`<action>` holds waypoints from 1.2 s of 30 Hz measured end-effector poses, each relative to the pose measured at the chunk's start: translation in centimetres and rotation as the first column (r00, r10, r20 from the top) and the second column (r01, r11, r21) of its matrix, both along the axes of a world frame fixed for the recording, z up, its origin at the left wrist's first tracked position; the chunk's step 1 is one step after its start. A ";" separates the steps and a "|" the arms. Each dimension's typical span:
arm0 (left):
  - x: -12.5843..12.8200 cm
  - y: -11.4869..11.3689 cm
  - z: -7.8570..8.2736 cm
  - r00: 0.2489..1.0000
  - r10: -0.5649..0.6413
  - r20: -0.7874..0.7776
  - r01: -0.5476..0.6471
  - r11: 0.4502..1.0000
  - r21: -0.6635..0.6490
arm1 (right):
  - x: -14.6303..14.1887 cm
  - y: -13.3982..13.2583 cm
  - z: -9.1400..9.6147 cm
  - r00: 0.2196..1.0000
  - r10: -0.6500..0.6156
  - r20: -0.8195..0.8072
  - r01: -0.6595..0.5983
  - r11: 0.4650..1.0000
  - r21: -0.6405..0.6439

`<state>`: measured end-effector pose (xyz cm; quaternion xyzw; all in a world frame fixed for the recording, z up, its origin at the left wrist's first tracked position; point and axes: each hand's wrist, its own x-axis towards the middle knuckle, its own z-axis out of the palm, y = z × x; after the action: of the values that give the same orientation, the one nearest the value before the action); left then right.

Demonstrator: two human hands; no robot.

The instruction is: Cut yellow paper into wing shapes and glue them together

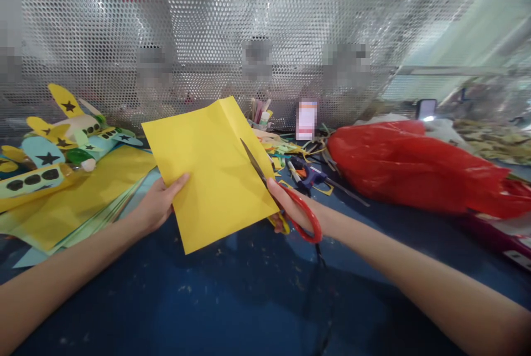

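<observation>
A yellow sheet of paper [203,173] is held up above the blue table, with a fold or bend along its right side. My left hand [164,201] pinches its lower left edge, thumb on the front and fingers behind. My right hand [290,204] grips scissors [307,218] with red handles. One dark blade lies across the front of the sheet near its right edge, pointing up and left; the other blade is hidden behind the paper.
Yellow and light green sheets [95,190] lie at left below paper airplanes [45,160] with star marks. A hot glue gun [309,173] and paper scraps sit behind my right hand. Right of them are a red plastic bag [410,162] and a phone [306,119]. Perforated metal [207,24] stands behind.
</observation>
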<state>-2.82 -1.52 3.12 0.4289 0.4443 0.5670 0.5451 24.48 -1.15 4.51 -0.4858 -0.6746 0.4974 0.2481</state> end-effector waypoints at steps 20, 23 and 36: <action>0.3 -0.8 -0.4 0.996 0.005 -0.091 0.003 0.996 0.087 | -0.1 -0.2 -0.1 0.996 -0.084 0.006 0.083 0.990 0.116; 0.6 -1.0 -0.2 0.998 -0.011 -0.058 0.014 0.998 0.062 | -0.3 -0.2 0.0 0.995 -0.101 0.025 0.098 0.990 0.101; 1.0 -1.2 0.1 1.000 -0.002 -0.023 0.003 1.000 0.021 | -0.6 -0.5 0.1 0.987 -0.151 0.058 0.143 0.983 0.116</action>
<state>-1.79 -2.73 3.24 0.4416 0.4441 0.5660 0.5361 23.87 -1.63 4.61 -0.5359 -0.6715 0.4229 0.2883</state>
